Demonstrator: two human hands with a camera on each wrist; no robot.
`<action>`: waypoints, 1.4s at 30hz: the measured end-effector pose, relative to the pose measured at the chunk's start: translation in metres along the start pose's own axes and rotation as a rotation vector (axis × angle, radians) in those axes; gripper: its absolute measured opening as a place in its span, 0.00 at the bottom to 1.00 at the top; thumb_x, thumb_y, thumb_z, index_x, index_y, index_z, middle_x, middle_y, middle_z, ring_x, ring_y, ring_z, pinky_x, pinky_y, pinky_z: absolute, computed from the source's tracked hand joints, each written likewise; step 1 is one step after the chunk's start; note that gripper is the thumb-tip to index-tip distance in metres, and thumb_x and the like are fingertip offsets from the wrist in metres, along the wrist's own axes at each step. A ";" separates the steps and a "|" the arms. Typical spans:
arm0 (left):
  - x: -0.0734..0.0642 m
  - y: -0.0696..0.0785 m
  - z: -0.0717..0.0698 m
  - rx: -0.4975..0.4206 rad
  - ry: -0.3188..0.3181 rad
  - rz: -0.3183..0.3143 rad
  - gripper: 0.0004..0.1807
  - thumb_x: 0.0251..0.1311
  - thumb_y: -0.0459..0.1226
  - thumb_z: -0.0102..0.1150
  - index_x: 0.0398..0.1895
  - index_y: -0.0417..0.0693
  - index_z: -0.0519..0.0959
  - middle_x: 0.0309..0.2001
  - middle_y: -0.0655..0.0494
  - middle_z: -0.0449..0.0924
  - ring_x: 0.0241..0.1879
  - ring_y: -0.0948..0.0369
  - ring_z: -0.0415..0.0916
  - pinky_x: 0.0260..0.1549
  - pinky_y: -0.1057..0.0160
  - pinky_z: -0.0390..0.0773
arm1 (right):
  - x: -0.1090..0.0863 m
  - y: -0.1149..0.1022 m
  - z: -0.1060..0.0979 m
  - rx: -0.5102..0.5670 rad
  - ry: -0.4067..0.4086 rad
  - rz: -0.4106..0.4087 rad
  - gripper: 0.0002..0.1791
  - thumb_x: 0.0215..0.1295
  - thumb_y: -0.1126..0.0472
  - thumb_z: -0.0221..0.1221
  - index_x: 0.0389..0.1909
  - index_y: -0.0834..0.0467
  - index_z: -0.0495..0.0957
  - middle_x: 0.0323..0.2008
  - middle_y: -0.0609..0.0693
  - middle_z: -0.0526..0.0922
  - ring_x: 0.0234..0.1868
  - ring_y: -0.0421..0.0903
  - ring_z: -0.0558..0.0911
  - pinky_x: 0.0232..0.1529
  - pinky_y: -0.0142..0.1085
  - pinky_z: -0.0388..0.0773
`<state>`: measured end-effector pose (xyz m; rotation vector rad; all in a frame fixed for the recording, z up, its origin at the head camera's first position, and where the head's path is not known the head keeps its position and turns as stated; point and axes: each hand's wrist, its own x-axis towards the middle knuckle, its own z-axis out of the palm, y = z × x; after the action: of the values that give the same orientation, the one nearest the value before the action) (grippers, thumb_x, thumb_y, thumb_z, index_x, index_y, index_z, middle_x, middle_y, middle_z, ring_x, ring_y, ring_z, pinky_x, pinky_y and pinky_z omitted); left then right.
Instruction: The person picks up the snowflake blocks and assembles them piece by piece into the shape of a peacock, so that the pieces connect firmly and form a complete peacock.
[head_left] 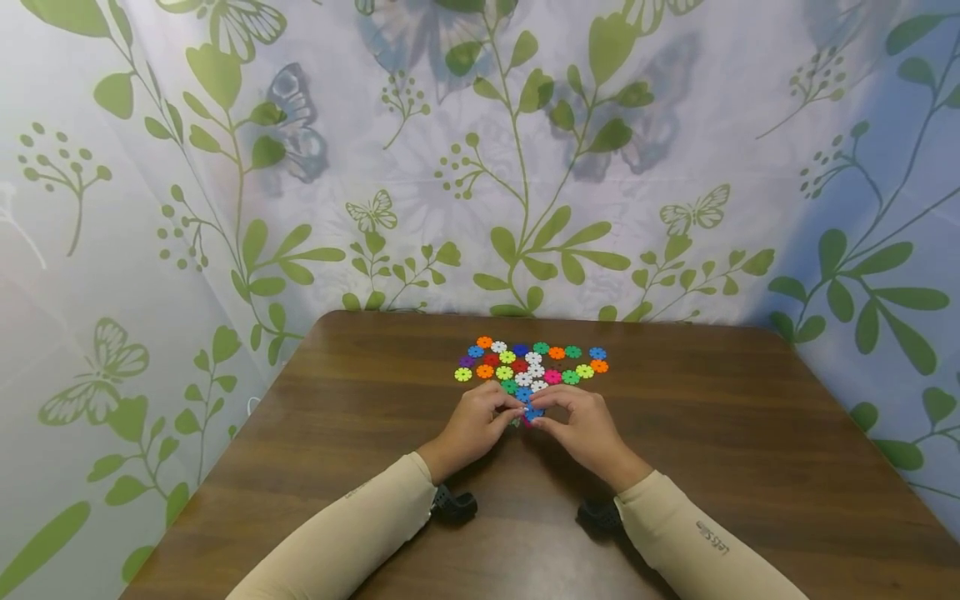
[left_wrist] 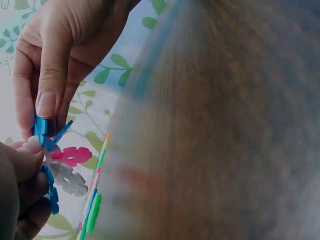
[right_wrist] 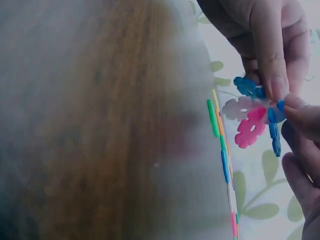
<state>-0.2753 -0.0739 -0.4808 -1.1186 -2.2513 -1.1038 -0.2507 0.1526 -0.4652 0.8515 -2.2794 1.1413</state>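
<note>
Both hands meet over the near side of a group of flower-shaped interlocking discs (head_left: 505, 372). Thumb and fingers of my left hand (head_left: 474, 422) pinch one side of a small joined cluster. My right hand (head_left: 585, 422) pinches a blue disc (left_wrist: 41, 126) on the cluster's other side. In the left wrist view, a pink disc (left_wrist: 74, 156), a translucent whitish disc (left_wrist: 70, 179) and another blue disc (left_wrist: 51, 192) belong to the cluster. The right wrist view shows the same pink disc (right_wrist: 251, 128) hanging out at an angle. Fingertips hide where the pieces join.
Several loose discs in orange, green, white, red and yellow lie flat beyond the hands, such as an orange disc (head_left: 599, 366) at the right end. They rest on a brown wooden table (head_left: 712, 433). A leaf-patterned cloth (head_left: 465, 225) hangs behind the table.
</note>
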 end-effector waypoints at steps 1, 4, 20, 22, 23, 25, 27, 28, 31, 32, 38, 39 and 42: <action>0.000 0.000 0.001 -0.001 0.012 0.001 0.03 0.66 0.31 0.72 0.40 0.42 0.90 0.35 0.60 0.80 0.33 0.66 0.73 0.32 0.70 0.77 | 0.000 0.000 0.001 -0.009 0.012 -0.009 0.17 0.49 0.69 0.82 0.41 0.60 0.91 0.44 0.46 0.90 0.49 0.48 0.87 0.54 0.49 0.83; 0.000 -0.001 0.002 -0.026 0.046 -0.016 0.03 0.66 0.32 0.72 0.41 0.43 0.90 0.35 0.60 0.80 0.33 0.66 0.74 0.32 0.68 0.78 | 0.000 -0.001 0.003 -0.007 0.042 -0.013 0.19 0.50 0.68 0.81 0.44 0.62 0.90 0.46 0.47 0.89 0.51 0.49 0.87 0.56 0.50 0.82; 0.009 -0.019 0.001 -0.759 0.348 -0.651 0.09 0.72 0.31 0.66 0.45 0.29 0.81 0.39 0.34 0.84 0.35 0.51 0.84 0.45 0.51 0.86 | -0.006 0.012 0.008 -0.016 -0.213 0.260 0.28 0.72 0.58 0.69 0.68 0.63 0.76 0.66 0.59 0.78 0.63 0.62 0.70 0.60 0.61 0.67; 0.010 -0.019 0.000 -0.842 0.379 -0.694 0.09 0.71 0.30 0.67 0.44 0.30 0.80 0.39 0.34 0.83 0.35 0.52 0.83 0.46 0.51 0.86 | -0.009 0.010 0.011 -0.061 -0.353 0.212 0.29 0.74 0.57 0.67 0.71 0.61 0.75 0.71 0.57 0.74 0.66 0.62 0.67 0.59 0.63 0.66; 0.010 -0.020 0.000 -0.877 0.390 -0.710 0.09 0.70 0.29 0.67 0.44 0.30 0.79 0.39 0.35 0.83 0.35 0.53 0.83 0.47 0.50 0.86 | -0.009 0.008 0.012 -0.082 -0.418 0.184 0.29 0.75 0.57 0.66 0.73 0.60 0.74 0.73 0.57 0.72 0.67 0.64 0.65 0.60 0.65 0.64; 0.011 -0.020 0.000 -0.909 0.389 -0.726 0.09 0.70 0.29 0.67 0.45 0.31 0.78 0.39 0.38 0.83 0.35 0.53 0.84 0.48 0.50 0.85 | -0.011 0.005 0.013 -0.129 -0.518 0.137 0.30 0.77 0.55 0.64 0.75 0.59 0.72 0.76 0.57 0.67 0.70 0.65 0.62 0.60 0.66 0.62; 0.009 -0.019 -0.001 -0.923 0.373 -0.725 0.09 0.70 0.29 0.67 0.45 0.32 0.77 0.39 0.40 0.84 0.36 0.52 0.84 0.49 0.48 0.84 | -0.011 0.002 0.013 -0.160 -0.563 0.100 0.29 0.77 0.55 0.63 0.74 0.59 0.73 0.77 0.57 0.66 0.72 0.65 0.61 0.60 0.67 0.60; 0.009 -0.019 -0.001 -0.931 0.368 -0.722 0.09 0.70 0.29 0.67 0.44 0.33 0.77 0.39 0.42 0.84 0.36 0.52 0.84 0.49 0.48 0.84 | -0.011 0.002 0.014 -0.164 -0.561 0.085 0.27 0.76 0.55 0.64 0.72 0.59 0.76 0.76 0.57 0.68 0.72 0.65 0.62 0.60 0.67 0.60; 0.007 -0.018 -0.001 -0.970 0.356 -0.715 0.08 0.69 0.28 0.68 0.42 0.36 0.76 0.38 0.43 0.84 0.34 0.53 0.84 0.48 0.51 0.85 | -0.011 0.003 0.015 -0.160 -0.481 0.051 0.17 0.71 0.57 0.70 0.57 0.57 0.87 0.66 0.53 0.79 0.65 0.58 0.70 0.55 0.62 0.64; 0.007 -0.018 0.000 -0.990 0.355 -0.710 0.08 0.69 0.27 0.67 0.41 0.36 0.75 0.38 0.43 0.84 0.33 0.53 0.84 0.46 0.52 0.85 | -0.011 0.003 0.016 -0.150 -0.447 0.041 0.12 0.68 0.58 0.72 0.50 0.56 0.89 0.61 0.51 0.83 0.62 0.55 0.73 0.52 0.59 0.64; 0.006 -0.018 0.000 -1.126 0.324 -0.679 0.07 0.70 0.24 0.64 0.36 0.39 0.76 0.37 0.45 0.83 0.33 0.53 0.83 0.47 0.54 0.85 | -0.011 0.006 0.015 -0.031 -0.369 0.033 0.10 0.59 0.67 0.77 0.37 0.53 0.86 0.41 0.42 0.85 0.45 0.45 0.80 0.51 0.48 0.76; 0.007 -0.019 -0.001 -1.150 0.313 -0.673 0.07 0.71 0.24 0.62 0.36 0.39 0.76 0.37 0.45 0.83 0.34 0.53 0.84 0.48 0.53 0.85 | -0.010 0.006 0.015 0.004 -0.374 0.050 0.12 0.59 0.68 0.77 0.39 0.54 0.86 0.40 0.42 0.84 0.43 0.44 0.81 0.50 0.45 0.79; 0.007 -0.019 -0.002 -1.218 0.284 -0.667 0.07 0.73 0.23 0.59 0.36 0.40 0.76 0.37 0.45 0.82 0.37 0.52 0.85 0.51 0.51 0.84 | -0.009 0.006 0.012 0.076 -0.401 0.115 0.15 0.61 0.72 0.74 0.47 0.58 0.85 0.38 0.44 0.83 0.40 0.44 0.82 0.46 0.42 0.82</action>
<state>-0.2946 -0.0792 -0.4839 -0.3853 -1.6229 -2.8725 -0.2499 0.1483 -0.4813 1.0719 -2.6504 1.2003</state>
